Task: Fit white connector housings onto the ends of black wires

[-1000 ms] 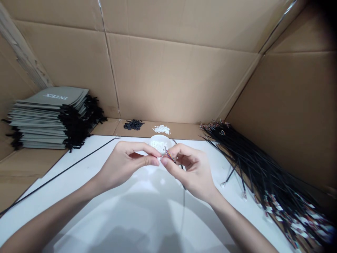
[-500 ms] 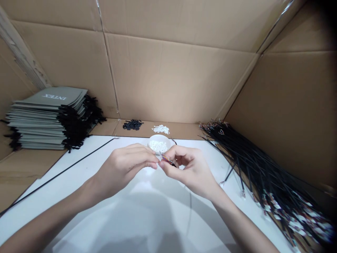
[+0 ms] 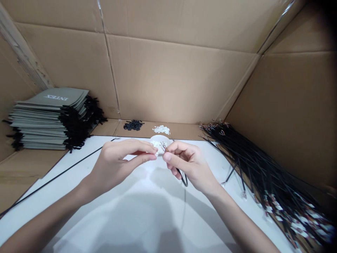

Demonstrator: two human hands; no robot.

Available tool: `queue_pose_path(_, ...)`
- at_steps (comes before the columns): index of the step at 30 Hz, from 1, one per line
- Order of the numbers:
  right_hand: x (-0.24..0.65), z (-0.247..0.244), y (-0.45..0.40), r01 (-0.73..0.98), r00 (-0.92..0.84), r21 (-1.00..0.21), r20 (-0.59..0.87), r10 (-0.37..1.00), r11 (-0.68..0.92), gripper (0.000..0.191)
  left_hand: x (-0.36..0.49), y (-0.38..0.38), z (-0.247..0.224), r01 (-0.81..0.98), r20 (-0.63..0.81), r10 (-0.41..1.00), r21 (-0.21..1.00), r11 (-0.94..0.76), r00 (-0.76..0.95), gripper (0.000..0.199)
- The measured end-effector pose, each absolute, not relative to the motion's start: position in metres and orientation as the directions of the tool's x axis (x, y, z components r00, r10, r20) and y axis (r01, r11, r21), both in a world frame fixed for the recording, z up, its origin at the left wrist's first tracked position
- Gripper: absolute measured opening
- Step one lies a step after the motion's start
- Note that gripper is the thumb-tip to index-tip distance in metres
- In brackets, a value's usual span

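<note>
Working position: over the far middle of the white bench, just on the near side of a small white bowl standing by the far edge.

Right hand: grip closed in a thumb-and-finger pinch on a black cable at its stripped end. Thin coloured wires fan out past the fingertips, tips toward the bowl; the cable bends in a short loop below the fingers.

Left hand: grip narrow, thumb and fingertips drawn close beside the wire ends. Cannot tell whether a small white piece sits between them; the bowl's white pieces lie directly behind.

Step in hand, as judged: close fingertip work at the loose wire ends. Next move calls for a steady right pinch and fine aim from the left, the tips being thin and splayed.

Surroundings: a black pile and a white pile of small pieces on cardboard beyond the far edge. Stack of grey sheets marked INTEX off the far left corner. Lone cable slanting across the left side; large cable bundle along the right edge.
</note>
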State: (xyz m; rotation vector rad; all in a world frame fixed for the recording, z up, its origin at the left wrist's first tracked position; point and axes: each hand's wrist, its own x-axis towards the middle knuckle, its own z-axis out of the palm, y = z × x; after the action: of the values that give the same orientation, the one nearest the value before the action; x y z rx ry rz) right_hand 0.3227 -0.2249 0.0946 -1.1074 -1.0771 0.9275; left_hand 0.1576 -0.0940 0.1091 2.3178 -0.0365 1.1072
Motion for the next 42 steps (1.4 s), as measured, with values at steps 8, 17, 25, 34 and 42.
queue_pose_path(8, 0.319, 0.093, -0.222, -0.236, 0.248, -0.951, 0.138, 0.959, 0.198, 0.017, 0.16, -0.098, 0.108, -0.256, 0.665, 0.322, 0.619, -0.742, 0.674, 0.012)
queue_pose_path(17, 0.317, 0.094, -0.22, -0.365, 0.246, -0.924, 0.02, 0.969, 0.112, 0.017, 0.162, -0.099, 0.103, -0.223, 0.58, 0.314, 0.671, -0.707, 0.751, 0.051)
queue_pose_path(25, 0.315, 0.088, -0.219, -0.323, 0.245, -0.943, 0.005, 0.969, 0.086, 0.023, 0.159, -0.097, 0.106, -0.153, 0.493, 0.271, 0.66, -0.736, 0.827, 0.053)
queue_pose_path(34, 0.314, 0.085, -0.218, -0.295, 0.262, -0.95, 0.022, 0.965, 0.102, 0.028, 0.158, -0.099, 0.107, -0.144, 0.495, 0.263, 0.642, -0.753, 0.828, 0.049)
queue_pose_path(42, 0.315, 0.086, -0.218, -0.245, 0.28, -0.965, 0.025, 0.96, 0.097, 0.029, 0.156, -0.098, 0.105, -0.147, 0.531, 0.241, 0.586, -0.796, 0.812, 0.049)
